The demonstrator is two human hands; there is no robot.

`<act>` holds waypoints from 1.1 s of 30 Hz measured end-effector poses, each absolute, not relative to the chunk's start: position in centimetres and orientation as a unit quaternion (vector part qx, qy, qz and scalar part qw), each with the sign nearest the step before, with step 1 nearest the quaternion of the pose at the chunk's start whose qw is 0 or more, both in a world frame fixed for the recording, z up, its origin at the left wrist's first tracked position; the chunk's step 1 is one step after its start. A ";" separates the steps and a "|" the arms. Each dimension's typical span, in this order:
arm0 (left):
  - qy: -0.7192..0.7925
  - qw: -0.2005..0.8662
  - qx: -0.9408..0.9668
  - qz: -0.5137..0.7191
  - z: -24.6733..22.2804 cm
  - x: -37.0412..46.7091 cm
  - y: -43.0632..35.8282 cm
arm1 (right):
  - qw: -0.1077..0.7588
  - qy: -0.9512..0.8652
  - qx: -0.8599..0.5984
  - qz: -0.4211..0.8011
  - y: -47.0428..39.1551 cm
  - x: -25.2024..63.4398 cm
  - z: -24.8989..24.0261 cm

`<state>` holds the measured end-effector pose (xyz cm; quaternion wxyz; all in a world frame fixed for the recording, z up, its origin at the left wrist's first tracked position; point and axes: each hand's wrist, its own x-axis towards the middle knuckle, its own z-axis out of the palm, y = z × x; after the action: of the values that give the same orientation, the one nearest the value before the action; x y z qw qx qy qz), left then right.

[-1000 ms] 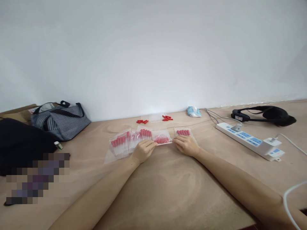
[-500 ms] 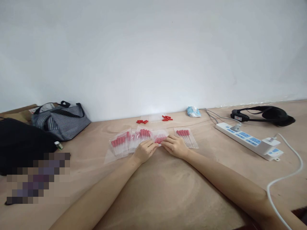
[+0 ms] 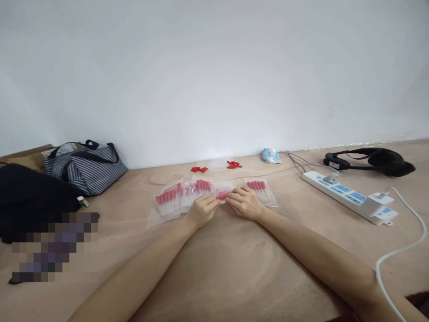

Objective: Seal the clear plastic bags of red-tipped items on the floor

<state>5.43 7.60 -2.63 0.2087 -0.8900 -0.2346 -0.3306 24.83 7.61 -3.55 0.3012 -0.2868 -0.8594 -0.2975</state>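
Right, here we are: both hands sit low over the middle of the tabletop [image 3: 228, 268], fingers bent, thumbs tucked in. The left hand [image 3: 201, 212] pinches the near edge of a see-through bag [image 3: 224, 184] at one corner; the right hand [image 3: 245, 203] pinches just beside it. Pinning it from two sides looks like a way of keeping that soft edge straight. Red-tipped pieces lie inside, bunched close to the fingertips.

Off to the left, overlapping filled bags [image 3: 167, 201] fan out, red ends pointing away, probably laid so they stay countable. A single filled bag [image 3: 259, 190] rests just beyond the right hand. Farther back, near the wall [image 3: 214, 80], loose red pieces [image 3: 199, 169] flank a row of thin clear tubes [image 3: 217, 164].

Room for moving? Plenty between the forearms, toward the near edge. On the right it's tighter: the power strip [image 3: 345, 194] stands well apart, but the white cable [image 3: 385, 255] loops by the right forearm and could snag.
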 end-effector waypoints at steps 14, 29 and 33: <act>-0.252 0.163 -0.883 -0.362 -2.9 4.6 8.0 | 0.303 -0.829 -0.353 -0.311 8.6 28.6 -4.1; -0.323 0.173 -0.886 -0.285 -2.7 4.8 8.4 | 0.312 -0.659 -0.683 -0.051 10.5 33.3 -3.4; -0.306 0.191 -0.896 -0.260 -2.6 5.1 8.5 | 0.260 -0.500 -0.821 0.088 12.7 34.8 -3.7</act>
<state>5.09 8.46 -2.62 0.1908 -0.8957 -0.3062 -0.2598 34.82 12.66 -3.72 0.2603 -0.8213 -0.4999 0.0883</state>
